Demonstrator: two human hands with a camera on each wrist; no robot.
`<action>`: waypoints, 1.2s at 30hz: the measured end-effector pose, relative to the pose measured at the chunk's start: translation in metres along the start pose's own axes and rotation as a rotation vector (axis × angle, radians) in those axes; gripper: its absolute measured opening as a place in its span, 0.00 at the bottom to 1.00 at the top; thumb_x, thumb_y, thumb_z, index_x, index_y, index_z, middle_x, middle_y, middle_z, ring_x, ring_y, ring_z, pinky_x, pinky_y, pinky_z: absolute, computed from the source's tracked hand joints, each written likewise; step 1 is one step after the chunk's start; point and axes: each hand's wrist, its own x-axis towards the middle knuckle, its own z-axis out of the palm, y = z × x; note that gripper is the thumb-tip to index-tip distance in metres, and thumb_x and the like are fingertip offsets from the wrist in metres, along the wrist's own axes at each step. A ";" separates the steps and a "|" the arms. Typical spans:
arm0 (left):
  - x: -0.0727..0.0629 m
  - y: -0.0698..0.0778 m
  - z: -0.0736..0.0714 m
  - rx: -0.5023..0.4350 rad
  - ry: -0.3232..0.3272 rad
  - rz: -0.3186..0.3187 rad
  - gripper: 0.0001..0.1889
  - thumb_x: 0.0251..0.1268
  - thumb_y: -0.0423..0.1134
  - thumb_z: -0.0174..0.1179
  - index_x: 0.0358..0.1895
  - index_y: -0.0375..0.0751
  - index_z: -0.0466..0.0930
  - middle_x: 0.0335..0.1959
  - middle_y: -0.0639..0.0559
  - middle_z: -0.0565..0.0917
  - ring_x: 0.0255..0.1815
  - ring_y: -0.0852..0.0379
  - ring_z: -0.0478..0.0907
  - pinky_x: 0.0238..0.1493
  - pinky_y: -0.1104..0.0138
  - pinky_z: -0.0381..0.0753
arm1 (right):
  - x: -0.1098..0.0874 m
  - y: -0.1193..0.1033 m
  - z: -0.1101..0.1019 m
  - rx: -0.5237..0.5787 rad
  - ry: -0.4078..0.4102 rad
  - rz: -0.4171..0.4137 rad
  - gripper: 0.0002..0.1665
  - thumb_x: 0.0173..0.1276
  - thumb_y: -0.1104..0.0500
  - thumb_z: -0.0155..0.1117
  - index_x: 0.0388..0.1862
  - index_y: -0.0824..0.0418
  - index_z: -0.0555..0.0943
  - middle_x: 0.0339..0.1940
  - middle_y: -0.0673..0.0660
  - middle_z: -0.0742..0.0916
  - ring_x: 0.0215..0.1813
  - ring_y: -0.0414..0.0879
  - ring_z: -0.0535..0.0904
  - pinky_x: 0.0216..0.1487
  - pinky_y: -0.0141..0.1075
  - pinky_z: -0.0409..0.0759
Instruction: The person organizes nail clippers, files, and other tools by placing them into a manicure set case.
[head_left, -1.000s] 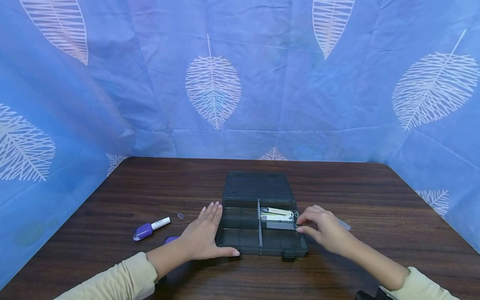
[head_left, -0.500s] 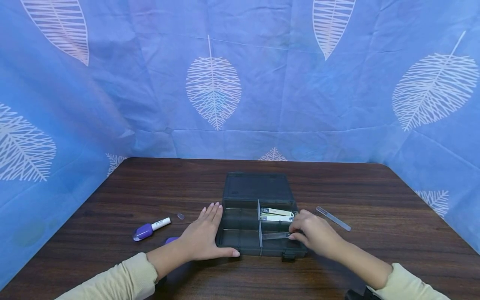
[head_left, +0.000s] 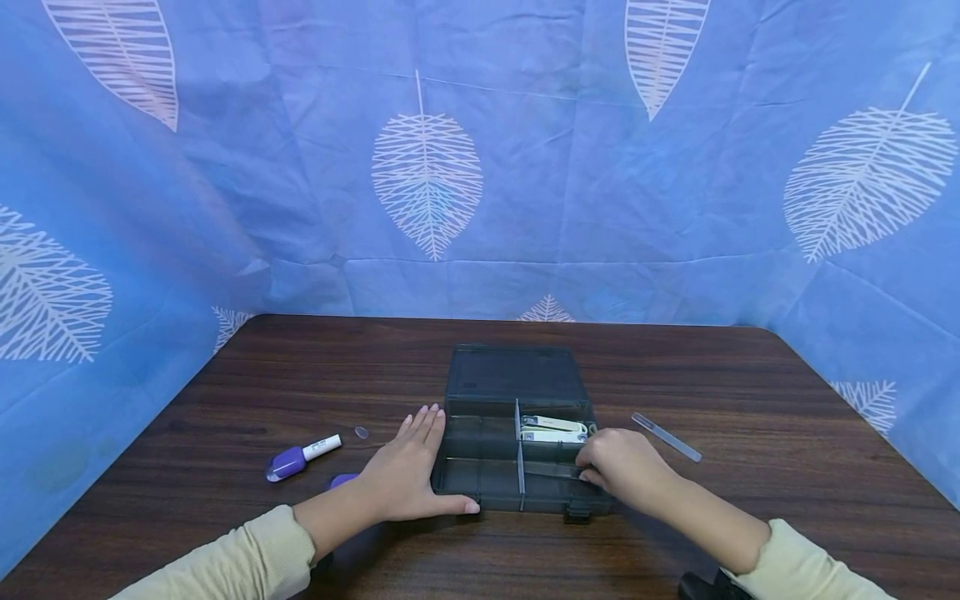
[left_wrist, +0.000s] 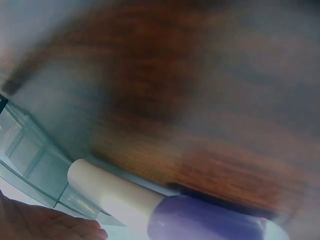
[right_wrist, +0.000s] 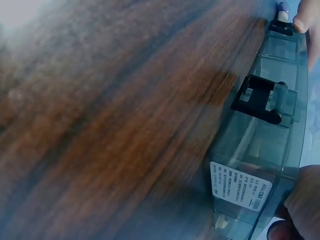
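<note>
A dark translucent divided box point(head_left: 480, 492) stands with its lid laid back. My left hand point(head_left: 405, 471) rests against its left side, fingers straight and thumb along the front edge. My right hand point(head_left: 626, 465) reaches over the right wall into the front right compartment. There its fingertips pinch the right end of a clear flat strip point(head_left: 551, 471), which lies low in that compartment; the pinched end is hidden. Pale yellow nail clippers point(head_left: 553, 436) lie in the compartment behind. In the right wrist view, the right fingers point(right_wrist: 305, 200) are at the box wall, above a white label point(right_wrist: 240, 185).
A similar clear strip point(head_left: 667, 437) lies on the table right of the box. At left are a purple nail polish bottle point(head_left: 288, 464) with a white cap and a small clear disc point(head_left: 362, 432). Another purple bottle point(left_wrist: 200, 220) lies by my left wrist. A black latch point(right_wrist: 260, 97) juts from the box front.
My right hand has brought the clear strip forward and down, from the crosswise divider into the front right compartment. The left hand has stayed still.
</note>
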 end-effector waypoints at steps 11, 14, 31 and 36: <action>0.000 0.001 -0.001 -0.001 -0.003 -0.001 0.60 0.46 0.75 0.53 0.71 0.30 0.48 0.73 0.36 0.52 0.75 0.42 0.47 0.72 0.51 0.53 | -0.014 0.009 0.001 0.289 0.227 0.074 0.05 0.51 0.63 0.71 0.29 0.56 0.85 0.27 0.46 0.85 0.27 0.32 0.75 0.25 0.26 0.74; 0.001 0.001 -0.001 0.006 -0.002 0.004 0.60 0.46 0.76 0.52 0.71 0.30 0.48 0.73 0.36 0.52 0.75 0.42 0.48 0.72 0.51 0.53 | -0.018 0.014 0.001 0.347 0.355 0.091 0.08 0.49 0.67 0.71 0.29 0.58 0.84 0.25 0.45 0.82 0.24 0.27 0.67 0.21 0.24 0.68; 0.001 -0.001 0.000 0.008 0.005 0.015 0.60 0.46 0.76 0.52 0.71 0.30 0.49 0.73 0.34 0.52 0.75 0.41 0.48 0.72 0.51 0.53 | -0.053 0.061 -0.006 0.223 0.417 0.389 0.13 0.47 0.68 0.72 0.35 0.64 0.83 0.28 0.51 0.83 0.26 0.30 0.67 0.24 0.28 0.70; 0.001 -0.002 0.001 0.006 0.008 0.018 0.60 0.46 0.76 0.52 0.71 0.29 0.49 0.73 0.34 0.52 0.74 0.41 0.49 0.72 0.51 0.53 | -0.063 0.070 -0.001 0.215 0.375 0.472 0.14 0.48 0.68 0.72 0.36 0.67 0.83 0.31 0.56 0.84 0.28 0.41 0.74 0.27 0.30 0.73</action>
